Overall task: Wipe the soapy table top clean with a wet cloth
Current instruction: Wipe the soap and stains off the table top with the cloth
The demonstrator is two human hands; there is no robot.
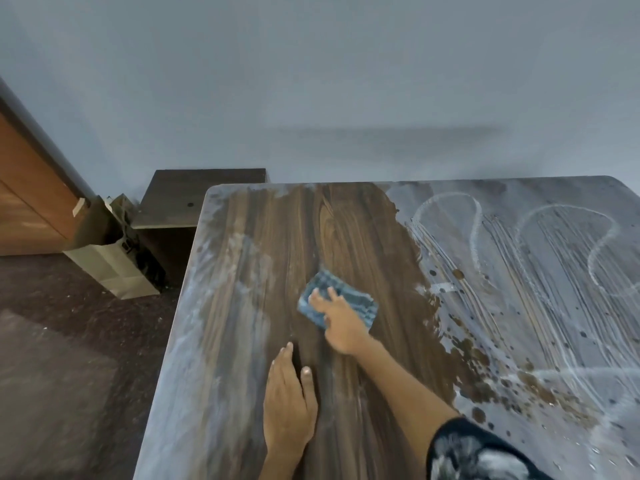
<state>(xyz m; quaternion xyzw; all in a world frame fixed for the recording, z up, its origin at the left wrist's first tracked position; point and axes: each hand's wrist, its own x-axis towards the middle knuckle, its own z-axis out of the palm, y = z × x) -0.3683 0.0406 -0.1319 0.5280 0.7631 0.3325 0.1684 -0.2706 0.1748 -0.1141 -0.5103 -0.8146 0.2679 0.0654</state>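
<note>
— Flat-palmed, not pinched: the right hand (341,318) lies spread on the blue cloth (337,303), fingers apart, pressing it onto the table top (263,258). Nothing is clamped.

— And the other hand?

— From the head view, the left hand (289,407) rests open on the bare wood near the front edge, empty, bracing the body. The cloth sits mid-table, on the dark cleared band.

— Where's the soap left?

— A thick white film (540,271) covers the whole right side, with looping streaks and brown droplet spots at its border. A thinner haze (204,271) runs down the left edge; motion blur makes it hard to say how wet that strip is.

— So how to wipe well?

— I'd say keep the palm flat, press evenly, overlap straight strokes along the grain into the right-hand film, and refold or rinse once the cloth loads up.
</note>
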